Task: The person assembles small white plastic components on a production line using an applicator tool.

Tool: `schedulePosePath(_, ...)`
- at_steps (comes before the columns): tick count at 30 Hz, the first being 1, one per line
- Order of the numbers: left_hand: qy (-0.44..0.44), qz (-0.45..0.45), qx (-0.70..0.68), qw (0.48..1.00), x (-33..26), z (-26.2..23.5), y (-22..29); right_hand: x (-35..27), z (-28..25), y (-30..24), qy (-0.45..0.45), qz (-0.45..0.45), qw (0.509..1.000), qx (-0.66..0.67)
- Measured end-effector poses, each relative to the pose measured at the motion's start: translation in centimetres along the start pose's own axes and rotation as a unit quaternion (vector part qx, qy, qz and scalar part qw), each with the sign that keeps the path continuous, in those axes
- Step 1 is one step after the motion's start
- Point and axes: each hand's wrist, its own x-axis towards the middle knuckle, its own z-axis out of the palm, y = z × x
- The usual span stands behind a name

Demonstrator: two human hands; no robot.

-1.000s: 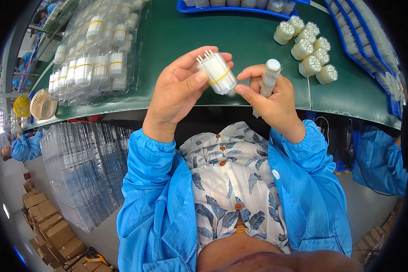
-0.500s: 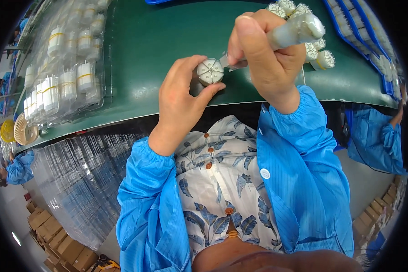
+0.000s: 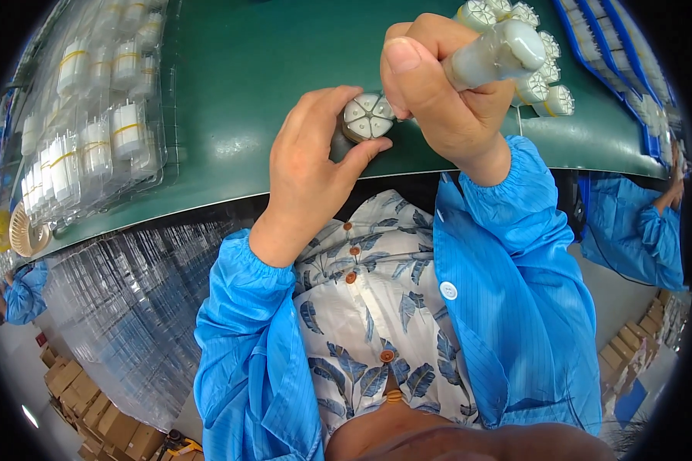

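Note:
My left hand [image 3: 309, 157] grips a round white bundle [image 3: 367, 117] by its sides, thumb at the near edge and fingers at the far-left edge. The bundle's upward end is split into wedge-shaped segments with small dots on them. My right hand [image 3: 447, 100] is closed around a tool with a thick, translucent whitish handle [image 3: 500, 54]. Its handle end points up and to the right. The right fingertips are close beside the bundle's right edge, and the tool's working end is hidden behind them. I cannot make out whether the tip touches the bundle.
Similar bundles [image 3: 559, 101] with yellow bands stand at the far right, partly behind my right hand. Clear plastic trays [image 3: 150, 165] of white bundles lie on the left of the green table [image 3: 231, 69]. Blue trays [image 3: 642, 115] line the right. Another person's blue sleeve [image 3: 653, 230] shows at right.
The bundle has shifted slightly right in my left hand and looks turned a little. My right hand has moved slightly left toward it; the tool's flat tip, visible before, is now hidden.

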Motion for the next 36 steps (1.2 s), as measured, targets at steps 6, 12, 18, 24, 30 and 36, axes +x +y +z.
schedulePosePath(6,-0.006,-0.004,-0.006,1.000,0.2,-0.2,0.1,-0.5,-0.1,0.3,0.032,0.037,0.999,0.020)
schedulePosePath(12,-0.056,-0.303,-0.470,0.827,1.1,-2.7,0.0,-0.9,-2.3,-5.1,0.143,0.094,0.972,0.160)
schedulePosePath(18,-0.081,-0.352,-0.488,0.795,1.5,-3.0,1.6,-5.5,-0.1,-5.4,0.045,0.338,0.940,-0.007)
schedulePosePath(24,-0.060,-0.357,-0.461,0.810,1.3,-2.9,2.7,-6.9,0.4,-4.7,0.038,0.314,0.949,0.001)
schedulePosePath(30,-0.027,-0.350,-0.414,0.840,1.3,-2.6,3.6,-6.9,0.1,-4.9,0.029,0.337,0.941,0.024)
schedulePosePath(36,0.035,-0.323,-0.425,0.845,1.4,-1.6,4.5,-6.9,0.2,-4.3,0.031,0.338,0.940,0.034)
